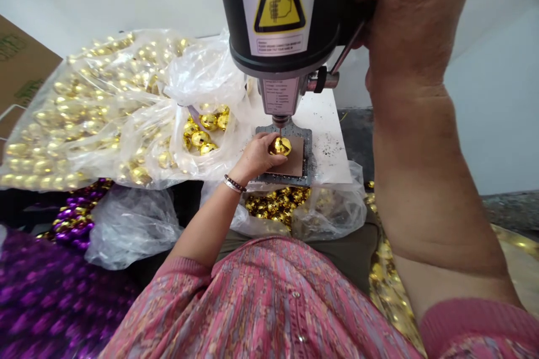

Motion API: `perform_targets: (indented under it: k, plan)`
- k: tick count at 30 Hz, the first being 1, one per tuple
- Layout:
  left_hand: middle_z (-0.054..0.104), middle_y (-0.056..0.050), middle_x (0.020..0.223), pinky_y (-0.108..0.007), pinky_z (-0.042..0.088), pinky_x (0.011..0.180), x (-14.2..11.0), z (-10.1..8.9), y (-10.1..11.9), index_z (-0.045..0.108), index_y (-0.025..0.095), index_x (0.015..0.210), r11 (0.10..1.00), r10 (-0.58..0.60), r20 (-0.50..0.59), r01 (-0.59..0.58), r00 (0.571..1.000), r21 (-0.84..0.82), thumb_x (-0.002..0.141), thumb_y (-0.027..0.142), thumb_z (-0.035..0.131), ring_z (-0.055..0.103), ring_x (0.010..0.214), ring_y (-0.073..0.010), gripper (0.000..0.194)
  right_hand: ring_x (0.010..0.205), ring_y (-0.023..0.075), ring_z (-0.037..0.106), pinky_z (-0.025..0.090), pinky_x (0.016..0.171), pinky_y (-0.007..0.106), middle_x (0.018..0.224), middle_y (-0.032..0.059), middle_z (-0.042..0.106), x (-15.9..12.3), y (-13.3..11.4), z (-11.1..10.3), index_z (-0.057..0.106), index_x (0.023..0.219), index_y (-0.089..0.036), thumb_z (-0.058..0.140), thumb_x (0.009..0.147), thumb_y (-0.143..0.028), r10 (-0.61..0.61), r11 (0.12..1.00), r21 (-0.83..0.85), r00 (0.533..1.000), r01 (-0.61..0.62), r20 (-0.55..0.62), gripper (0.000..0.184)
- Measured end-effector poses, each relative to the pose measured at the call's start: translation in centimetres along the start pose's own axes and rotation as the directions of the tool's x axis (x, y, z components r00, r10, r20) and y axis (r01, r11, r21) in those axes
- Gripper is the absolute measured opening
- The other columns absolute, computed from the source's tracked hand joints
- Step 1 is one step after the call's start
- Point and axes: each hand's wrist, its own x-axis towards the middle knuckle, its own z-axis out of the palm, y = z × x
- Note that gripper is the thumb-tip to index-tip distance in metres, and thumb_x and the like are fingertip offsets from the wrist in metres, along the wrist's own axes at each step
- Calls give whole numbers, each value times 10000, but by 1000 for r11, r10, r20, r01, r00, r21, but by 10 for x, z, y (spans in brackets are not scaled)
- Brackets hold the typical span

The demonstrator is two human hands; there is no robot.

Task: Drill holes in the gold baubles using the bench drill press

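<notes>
My left hand pinches a shiny gold ball and holds it on a brown pad on the grey base plate of a bench drill press. The drill bit points down onto the top of the ball. My right hand is raised at the upper right, closed around the red-handled feed lever of the black drill head. A bangle sits on my left wrist.
A large clear plastic bag full of gold balls lies left of the press. Another bag of gold balls sits below the plate by my lap. Purple balls lie at lower left. A cardboard box stands at far left.
</notes>
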Motion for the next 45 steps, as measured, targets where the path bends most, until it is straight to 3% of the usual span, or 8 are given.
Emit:
perform_targets:
  k: [5, 10, 16, 20, 25, 33, 39, 45]
  plan:
    - [868, -115, 1360, -462, 623, 1224, 4, 4, -7, 861, 190, 1397, 996, 3, 23, -1, 1000, -95, 770, 235, 983, 794, 1284, -322, 641, 739, 26, 309, 319, 722, 194, 777, -48, 261, -3, -8, 2, 309, 777, -233, 575, 1175, -249, 127, 990, 56, 992, -126, -13, 479]
    - [891, -97, 1207, -425, 642, 1119, 4, 10, -12, 877, 187, 1302, 981, 17, 4, -16, 1000, -191, 745, 219, 996, 796, 1165, -300, 571, 746, 36, 351, 335, 818, 234, 784, -35, 312, -35, -16, -13, 313, 789, -229, 418, 1125, -173, -82, 996, -30, 996, 82, -16, 356]
    - [895, -80, 1197, -400, 631, 1096, 4, 12, -13, 866, 187, 1321, 975, 23, 31, -15, 999, -222, 759, 201, 962, 793, 1148, -286, 570, 701, 77, 287, 294, 717, 278, 760, -13, 311, -89, -9, -33, 305, 809, -223, 486, 881, -257, -310, 941, -134, 950, 310, 23, 197]
    - [892, -92, 1293, -402, 625, 1132, 3, 13, -12, 867, 188, 1375, 978, 3, 1, -2, 1000, -207, 740, 185, 972, 796, 1184, -291, 644, 701, 95, 391, 350, 709, 289, 767, -13, 401, -114, 8, -38, 419, 814, -222, 517, 940, -255, -417, 890, -182, 908, 418, 45, 163]
    - [889, -111, 1279, -406, 632, 1123, 2, 16, -13, 859, 160, 1403, 983, 4, 0, -4, 1000, -186, 775, 217, 969, 799, 1167, -296, 640, 735, 131, 497, 458, 748, 310, 849, -9, 540, -137, 31, -39, 629, 975, -272, 559, 1093, -367, -438, 862, -285, 899, 419, -4, 166]
    - [890, -75, 1192, -355, 636, 1014, 2, 20, -16, 863, 174, 1346, 985, 35, -23, -38, 999, -166, 799, 235, 961, 791, 1080, -267, 559, 709, 121, 527, 422, 702, 311, 832, 0, 563, -146, 54, -28, 629, 1017, -258, 455, 1162, -389, -583, 756, -400, 811, 518, -50, 262]
    - [891, -54, 1179, -337, 619, 979, 2, 18, -13, 858, 177, 1300, 985, 29, 4, -28, 1000, -168, 797, 209, 944, 794, 1073, -265, 511, 758, 130, 564, 454, 750, 321, 876, -2, 605, -154, 65, -20, 630, 1081, -273, 494, 1141, -312, -579, 795, -305, 806, 525, -121, 154]
    - [889, -59, 1194, -330, 607, 954, 1, 17, -7, 848, 158, 1317, 971, 5, 36, 4, 999, -241, 806, 187, 926, 795, 1058, -256, 518, 785, 136, 610, 477, 742, 310, 868, -4, 621, -160, 71, -9, 620, 1050, -249, 533, 1126, -282, -670, 738, -258, 721, 623, -177, 120]
